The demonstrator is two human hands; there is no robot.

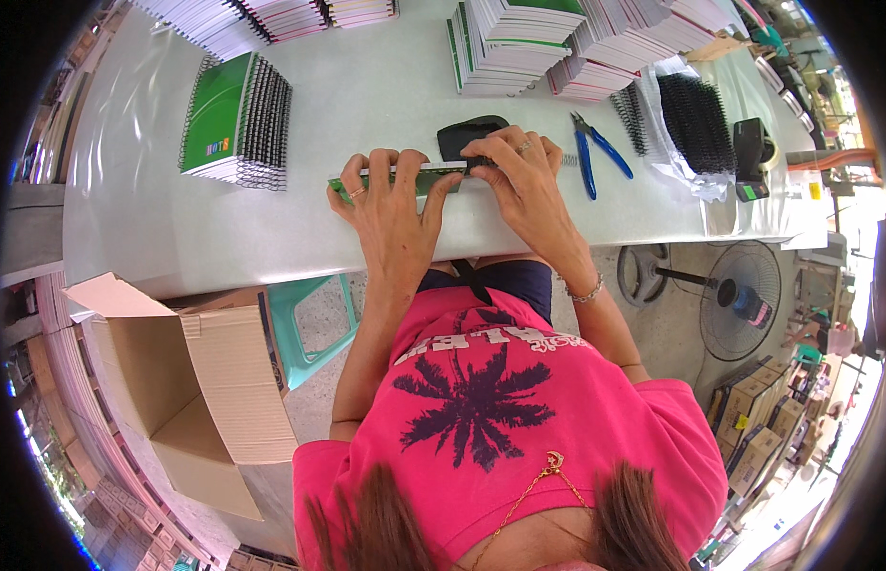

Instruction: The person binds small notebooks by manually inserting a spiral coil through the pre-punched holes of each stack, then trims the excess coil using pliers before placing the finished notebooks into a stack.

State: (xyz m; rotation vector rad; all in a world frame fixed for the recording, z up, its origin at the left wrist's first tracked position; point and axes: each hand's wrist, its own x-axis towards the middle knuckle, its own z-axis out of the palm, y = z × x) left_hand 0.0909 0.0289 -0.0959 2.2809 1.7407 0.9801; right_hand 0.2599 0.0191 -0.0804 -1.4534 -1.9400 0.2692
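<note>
Notebook (pixel 428 178) sits in left hand (pixel 390 209), coil (pixel 569 160) in right hand (pixel 530 190).

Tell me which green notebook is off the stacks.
The green notebook in the left hand, with the right hand at its right end; the other green notebooks sit in stacks.

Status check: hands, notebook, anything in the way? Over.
Left hand gripping green notebook. Right hand at its right end, wire coil poking out beyond; exact grip hidden. Blue pliers off right, black item just behind; neither seems blocking.
</note>
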